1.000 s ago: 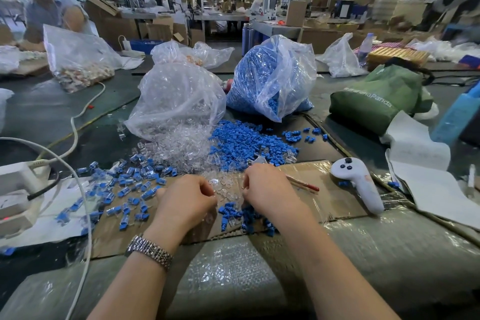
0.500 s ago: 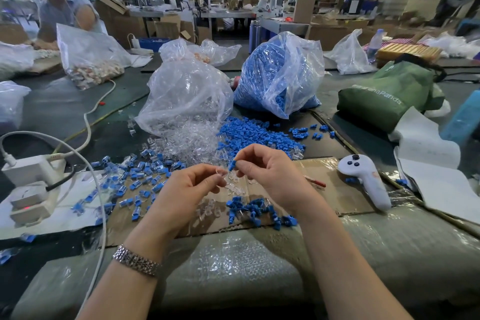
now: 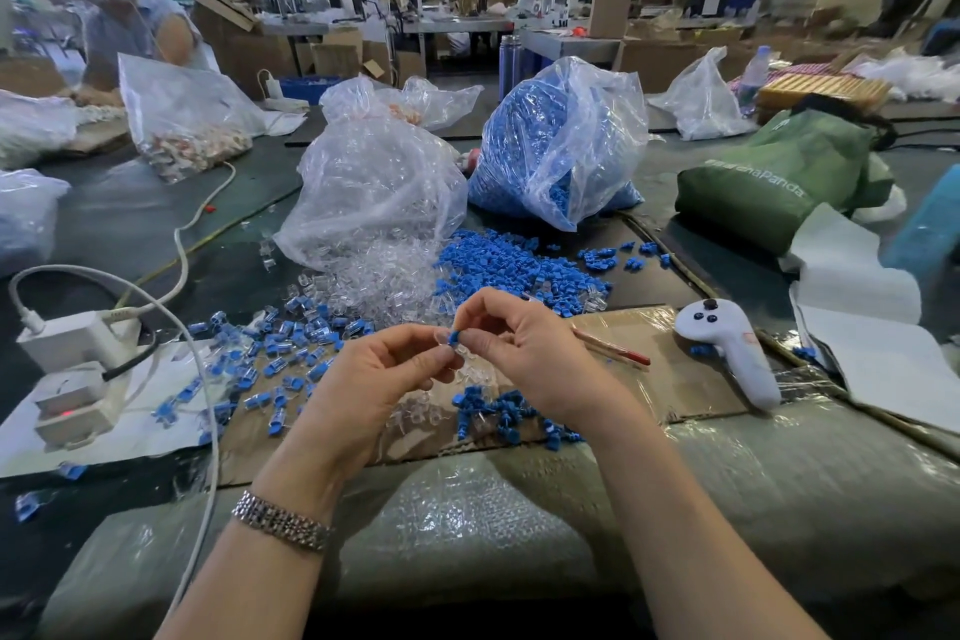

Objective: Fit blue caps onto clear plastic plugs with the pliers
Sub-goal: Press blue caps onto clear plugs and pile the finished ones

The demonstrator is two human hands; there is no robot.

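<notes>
Blue cap (image 3: 454, 338) pinched between both hands, seemingly; cardboard (image 3: 670, 379) on workshop table.

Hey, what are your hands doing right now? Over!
Left hand pinches clear plug. Right hand pinches blue cap against it. Pliers lie unused. Nothing blocking.

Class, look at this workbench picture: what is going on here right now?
A person is putting small parts together by hand. The right hand pinches a blue cap and brings it to a clear plug pinched in the left hand, both raised above a cardboard sheet. Loose blue caps and clear plugs spill from two plastic bags behind. The red-handled pliers lie unused on the cardboard.
</notes>
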